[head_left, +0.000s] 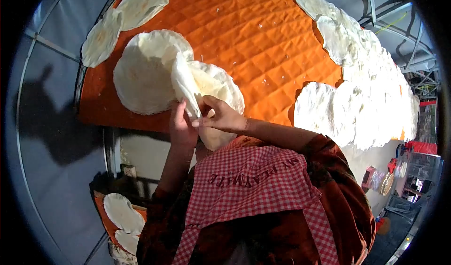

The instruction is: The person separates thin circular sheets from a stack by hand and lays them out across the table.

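Note:
Both of my hands hold one thin pale flatbread (185, 80) by its near edge, lifted and folded upright. My left hand (183, 122) is closed on its left side, with fingers pointing up. From the right, my right hand (220, 115) pinches the same edge between thumb and fingers. A stack of round flatbreads (143, 72) lies just beyond and left of my hands on the orange quilted cloth (263, 44). Another flatbread (223, 84) spreads out behind my right hand, and part of it hangs toward the apron.
Many overlapping flatbreads (361, 100) cover the right side of the cloth. Two more (143, 6) lie at the far left edge. At lower left, a smaller orange surface (105, 218) holds several flatbreads. Metal frame bars (371, 4) stand at the upper right.

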